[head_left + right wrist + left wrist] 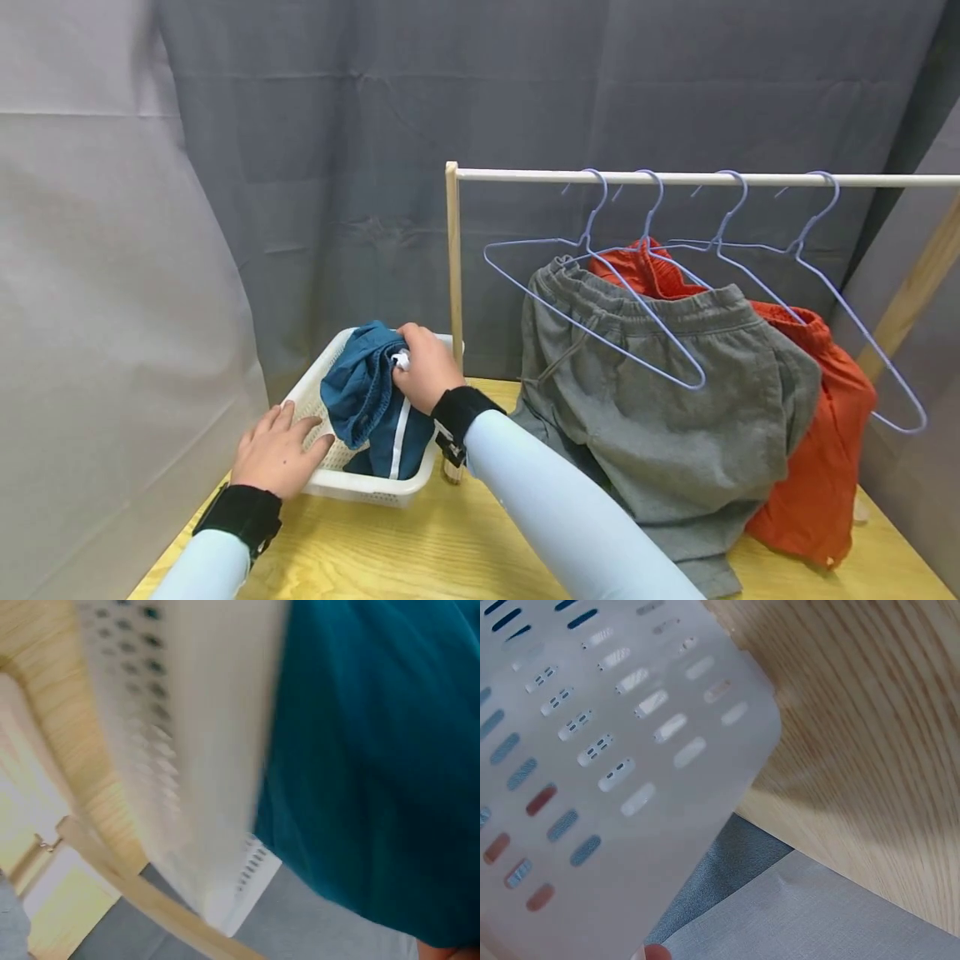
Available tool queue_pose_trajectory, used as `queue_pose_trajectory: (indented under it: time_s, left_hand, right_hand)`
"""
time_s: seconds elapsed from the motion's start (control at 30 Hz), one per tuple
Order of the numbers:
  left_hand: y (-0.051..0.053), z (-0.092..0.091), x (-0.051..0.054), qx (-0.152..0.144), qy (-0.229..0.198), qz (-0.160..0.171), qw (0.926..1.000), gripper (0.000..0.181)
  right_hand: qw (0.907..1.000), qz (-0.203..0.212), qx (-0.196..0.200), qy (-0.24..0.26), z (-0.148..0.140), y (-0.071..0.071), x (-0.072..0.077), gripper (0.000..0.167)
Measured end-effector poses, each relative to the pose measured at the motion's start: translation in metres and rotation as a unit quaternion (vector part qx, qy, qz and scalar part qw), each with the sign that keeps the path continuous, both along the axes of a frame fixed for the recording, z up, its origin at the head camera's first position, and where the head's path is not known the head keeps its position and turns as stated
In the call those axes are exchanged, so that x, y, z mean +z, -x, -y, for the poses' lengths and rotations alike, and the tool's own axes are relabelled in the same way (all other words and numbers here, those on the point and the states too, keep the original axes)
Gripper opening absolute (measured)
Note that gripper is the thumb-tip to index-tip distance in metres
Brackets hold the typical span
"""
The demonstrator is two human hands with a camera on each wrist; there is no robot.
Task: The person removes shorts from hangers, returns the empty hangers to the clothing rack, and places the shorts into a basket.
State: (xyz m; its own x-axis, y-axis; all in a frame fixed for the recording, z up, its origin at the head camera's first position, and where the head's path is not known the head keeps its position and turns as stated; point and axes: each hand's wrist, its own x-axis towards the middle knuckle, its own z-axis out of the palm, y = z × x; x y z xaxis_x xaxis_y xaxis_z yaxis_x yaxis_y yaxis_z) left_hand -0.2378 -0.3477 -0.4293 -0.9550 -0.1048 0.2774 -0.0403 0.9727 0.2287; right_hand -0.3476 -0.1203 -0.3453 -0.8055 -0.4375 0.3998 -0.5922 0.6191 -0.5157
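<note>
I've got the right hand on the teal garment, grip closed on its edge next to a small white bit; thumb hidden, can't tell how it sits. The garment is bunched up in the white basket, top part lifted above the rim, lower part with a white stripe inside at the right front. Left hand is at the left front rim, grip loose, fingers spread; my left wrist view gives mostly slotted basket wall plus one fingertip at the bottom edge. In the way: the rack post, upright just beside the basket's right side, with the right hand and wrist band crossing in front of it low down. Right of that, the top rail carries four lavender hangers, and gray shorts overlap a red garment behind; how they're hung, I can't tell. The right forearm passes in front of the shorts' lower left. Wood tabletop under it all, dark gray backdrop behind, pale cloth on the left. Right wrist view is blurry: teal cloth against the basket wall.
</note>
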Motion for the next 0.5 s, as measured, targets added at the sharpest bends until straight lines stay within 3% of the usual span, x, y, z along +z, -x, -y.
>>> queue_pose_trajectory:
  time_s: [0.23,0.5]
  left_hand:
    - [0.001,0.003,0.000,-0.002,-0.003,-0.014,0.9999,0.053]
    - [0.002,0.004,-0.004,-0.003,-0.005,-0.010,0.9999,0.054]
  right_hand:
    - [0.9984,-0.020,0.006,-0.052,0.000,0.000,-0.016,0.040]
    - [0.9938,-0.058,0.000,-0.094,0.002,0.007,-0.051,0.040]
